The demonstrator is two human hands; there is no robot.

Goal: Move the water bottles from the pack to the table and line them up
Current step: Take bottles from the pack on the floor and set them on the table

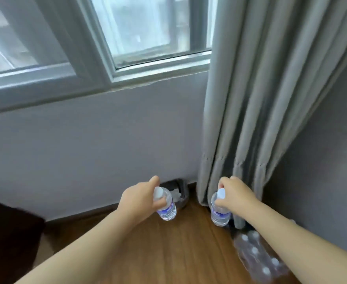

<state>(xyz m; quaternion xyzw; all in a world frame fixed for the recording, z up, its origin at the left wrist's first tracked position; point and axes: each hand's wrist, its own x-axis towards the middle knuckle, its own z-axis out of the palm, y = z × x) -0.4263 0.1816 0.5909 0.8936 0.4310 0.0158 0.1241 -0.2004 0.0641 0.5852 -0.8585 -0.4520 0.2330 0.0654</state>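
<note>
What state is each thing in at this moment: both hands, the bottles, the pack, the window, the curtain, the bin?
Left hand: shut on left bottle, held by its neck, capped.
Right hand: shut on right bottle, capped.
Pack: on the floor, bottles inside.
Window: closed.
Curtain: drawn aside.
Bin: open, holds crumpled waste.

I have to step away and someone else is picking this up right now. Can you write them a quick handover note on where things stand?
Left hand: closed around the neck of a clear plastic water bottle with a white cap and blue label, held in the air.
Right hand: fingers gripping an identical second bottle near its cap.
The shrink-wrapped pack of remaining bottles lies on the wooden floor by the grey curtain.
Done: two bottles pulled out. Left: carry both to the table, which is not clearly in view, fetch the rest, then line them up.
</note>
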